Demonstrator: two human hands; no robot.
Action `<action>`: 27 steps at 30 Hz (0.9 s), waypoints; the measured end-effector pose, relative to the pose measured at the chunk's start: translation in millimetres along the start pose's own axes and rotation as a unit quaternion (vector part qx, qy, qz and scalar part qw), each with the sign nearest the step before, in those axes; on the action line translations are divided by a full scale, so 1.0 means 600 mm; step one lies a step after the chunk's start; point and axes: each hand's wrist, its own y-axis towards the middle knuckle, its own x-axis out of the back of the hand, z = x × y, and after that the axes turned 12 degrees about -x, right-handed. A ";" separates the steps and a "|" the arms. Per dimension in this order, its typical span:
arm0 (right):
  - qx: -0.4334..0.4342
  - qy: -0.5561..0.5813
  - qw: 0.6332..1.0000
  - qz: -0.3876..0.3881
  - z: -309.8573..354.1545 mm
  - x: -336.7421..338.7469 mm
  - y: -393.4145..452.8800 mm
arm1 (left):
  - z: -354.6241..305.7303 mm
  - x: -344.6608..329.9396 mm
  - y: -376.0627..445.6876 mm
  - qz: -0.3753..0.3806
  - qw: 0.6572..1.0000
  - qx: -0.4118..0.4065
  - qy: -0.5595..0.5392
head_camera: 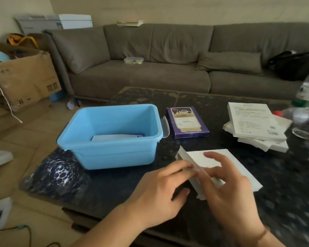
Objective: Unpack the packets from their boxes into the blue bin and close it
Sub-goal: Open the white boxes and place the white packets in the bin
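Two hands work at a white box point(219, 164) lying flat on the dark desk point(194, 104), just right of the blue bin point(112, 154). Our left hand point(161, 195) pinches the box's raised end flap with its fingers point(184, 169); our right hand point(228, 195) rests curled fingers on the box top, holding it down. We see the bin open, one white packet point(116, 137) inside. A purple box point(186, 122) lies beside the bin, and more white boxes point(257, 125) are stacked well to the right.
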 end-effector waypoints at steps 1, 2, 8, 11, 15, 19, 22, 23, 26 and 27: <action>-0.016 0.031 0.999 -0.006 0.003 0.004 0.003 | -0.002 -0.003 0.003 -0.002 1.000 -0.009 0.008; -0.022 0.054 0.998 -0.010 0.005 0.007 0.006 | -0.003 -0.006 0.005 -0.016 1.000 -0.019 0.017; -0.024 0.154 0.986 -0.054 0.018 0.027 0.014 | -0.011 -0.008 0.016 -0.042 0.997 -0.071 0.006; -0.028 0.171 0.984 -0.046 0.019 0.031 0.016 | -0.018 -0.010 0.024 0.045 0.996 -0.074 0.018; -0.013 0.181 0.983 -0.035 0.014 0.032 0.016 | -0.025 -0.020 0.039 0.050 0.994 -0.086 0.050; -0.005 0.188 0.981 -0.046 0.008 0.036 0.021 | -0.032 -0.027 0.049 0.043 0.993 -0.092 0.068; 0.002 0.172 0.984 -0.044 0.005 0.036 0.018 | -0.035 -0.029 0.051 0.045 0.992 -0.101 0.060; 0.005 0.161 0.986 -0.043 0.004 0.034 0.016 | -0.034 -0.030 0.051 0.047 0.991 -0.109 0.066; 0.010 0.124 0.992 -0.039 0.000 0.030 0.010 | -0.021 -0.032 0.046 0.027 0.987 -0.132 0.092; 0.011 0.116 0.992 -0.037 -0.002 0.030 0.010 | -0.017 -0.032 0.043 0.018 0.986 -0.139 0.093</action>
